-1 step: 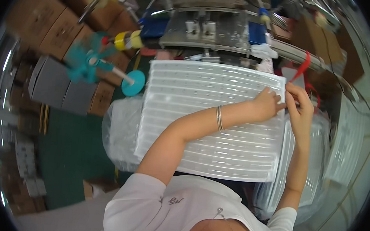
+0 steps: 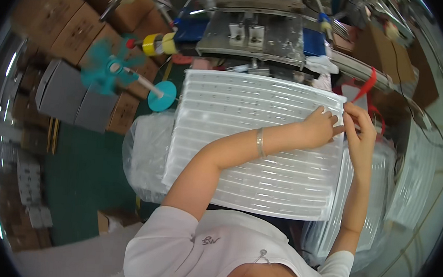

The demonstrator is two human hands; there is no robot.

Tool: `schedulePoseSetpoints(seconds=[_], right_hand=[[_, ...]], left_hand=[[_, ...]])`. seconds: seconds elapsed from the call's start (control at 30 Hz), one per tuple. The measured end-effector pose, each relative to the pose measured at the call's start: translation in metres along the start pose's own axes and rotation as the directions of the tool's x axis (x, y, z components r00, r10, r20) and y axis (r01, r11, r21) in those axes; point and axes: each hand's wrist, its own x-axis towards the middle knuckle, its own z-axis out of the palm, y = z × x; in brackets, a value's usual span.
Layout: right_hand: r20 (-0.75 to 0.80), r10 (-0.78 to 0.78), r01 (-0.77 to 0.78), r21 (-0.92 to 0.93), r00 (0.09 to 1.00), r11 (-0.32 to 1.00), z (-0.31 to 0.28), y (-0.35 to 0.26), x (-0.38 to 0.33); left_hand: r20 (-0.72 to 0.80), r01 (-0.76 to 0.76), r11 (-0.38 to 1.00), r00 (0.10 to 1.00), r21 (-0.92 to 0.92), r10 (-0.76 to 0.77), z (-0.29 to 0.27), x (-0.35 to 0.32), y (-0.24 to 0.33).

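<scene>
A white ribbed plastic tray, or a stack of such trays, lies flat before me, with rows of small slots. Across it reaches my left arm, with a bracelet at the wrist. My left hand rests palm down near the right edge, fingers slightly bent and apart, one or two reaching to that edge. Beside it, my right hand is closed at the far right corner, its thumb and fingertips against the tray's edge. Whether a thin film is between those fingertips, I cannot make out.
Clear plastic wrap bulges left of the tray; another wrapped ribbed tray is at the right. A metal machine stands beyond. A teal fan, cardboard boxes and grey bins are at the left. A red ribbon hangs far right.
The whole view has shifted slightly, and the fan blades have turned. Both hands keep nearly the same places at the tray's right edge.
</scene>
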Motion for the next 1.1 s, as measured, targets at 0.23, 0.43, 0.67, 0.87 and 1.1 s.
schedulePoseSetpoints(seconds=[0.23, 0.43, 0.67, 0.87, 1.1], right_hand=[[0.276, -0.192, 0.207, -0.026, 0.942, 0.978, 0.099, -0.045, 0.026], [0.568, -0.531, 0.669, -0.047, 0.629, 0.742, 0.234, -0.08, 0.017], [0.807, -0.374, 0.78, -0.16, 0.456, 0.606, 0.304, -0.09, 0.005], [0.825, -0.345, 0.679, -0.062, 0.447, 0.731, 0.263, -0.077, 0.017], [0.557, -0.214, 0.134, 0.183, 0.802, 0.974, 0.171, -0.063, 0.051]], left_hand=[[-0.293, 0.294, 0.885, 0.865, -0.361, -0.407, -0.108, -0.169, -0.075], [-0.392, 0.543, 0.571, 0.418, -0.615, -0.82, -0.168, -0.27, -0.093], [-0.391, 0.505, 0.538, 0.372, -0.676, -0.842, -0.156, -0.284, -0.105], [-0.331, 0.475, 0.554, 0.474, -0.684, -0.816, -0.141, -0.245, -0.114], [-0.557, 0.344, 0.798, 0.579, -0.495, -0.595, -0.153, -0.149, -0.133]])
